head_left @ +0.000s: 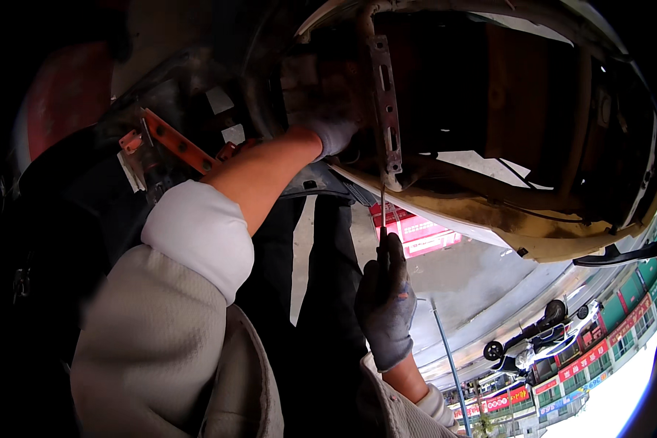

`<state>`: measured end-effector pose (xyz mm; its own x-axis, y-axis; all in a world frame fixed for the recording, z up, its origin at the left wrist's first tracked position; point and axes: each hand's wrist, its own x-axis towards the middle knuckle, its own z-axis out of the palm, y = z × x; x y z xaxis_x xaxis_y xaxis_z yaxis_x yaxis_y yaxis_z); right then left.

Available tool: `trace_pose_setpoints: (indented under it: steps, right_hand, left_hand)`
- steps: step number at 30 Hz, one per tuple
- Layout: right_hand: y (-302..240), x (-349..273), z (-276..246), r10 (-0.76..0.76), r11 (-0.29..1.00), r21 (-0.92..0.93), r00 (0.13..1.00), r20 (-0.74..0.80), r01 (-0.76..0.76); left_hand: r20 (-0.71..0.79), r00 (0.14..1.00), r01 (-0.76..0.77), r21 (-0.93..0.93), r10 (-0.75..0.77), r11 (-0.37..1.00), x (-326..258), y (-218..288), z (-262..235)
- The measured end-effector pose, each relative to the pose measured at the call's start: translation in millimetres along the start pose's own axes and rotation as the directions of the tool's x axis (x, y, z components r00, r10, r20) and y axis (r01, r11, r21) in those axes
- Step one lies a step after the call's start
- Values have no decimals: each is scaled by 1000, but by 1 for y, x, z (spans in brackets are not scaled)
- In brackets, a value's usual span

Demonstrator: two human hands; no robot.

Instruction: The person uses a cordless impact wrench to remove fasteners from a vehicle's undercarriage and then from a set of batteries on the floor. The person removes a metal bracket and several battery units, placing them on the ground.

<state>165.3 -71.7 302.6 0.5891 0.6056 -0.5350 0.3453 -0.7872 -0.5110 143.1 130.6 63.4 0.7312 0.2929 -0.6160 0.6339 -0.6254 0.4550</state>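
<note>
My left hand (334, 134), in a grey glove, reaches into the dark hollow beside a perforated metal bracket (387, 102). Shadow hides its fingertips, so its grip does not show. Lower down, my right hand (389, 314), also gloved, is closed around a thin-shafted tool that looks like a screwdriver (383, 212). Its shaft points up to the bracket's lower end, where a rusty tube (392, 181) bends; whether the tip touches is too small to tell. The bracket runs nearly upright along the opening of a vehicle body.
A yellowish, worn body panel (474, 197) curves along the opening's lower edge. At left are an orange-red metal bar (175, 142) and dark vehicle parts. A red-and-white box (416, 230) lies on the ground beyond. Parked vehicles (540, 336) and shopfronts appear upside down at lower right.
</note>
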Motion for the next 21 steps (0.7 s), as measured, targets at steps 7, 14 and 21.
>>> trace_pose_setpoints:
  steps: [7, 14, 21]
  right_hand:
    - [10, 16, -4, -128, 992, -18, 991, 26, 128]
    - [-58, 73, 3, -49, 899, 435, 970, 237, -60]
    - [-98, 138, 22, -226, 973, 100, 946, 235, 208]
  left_hand:
    - [52, 996, 71, -41, -69, 997, 3, 16, -12]
    - [-16, 815, -224, -930, -579, -290, 6, -58, 35]
    - [341, 881, -35, -644, -328, -764, -14, -70, -38]
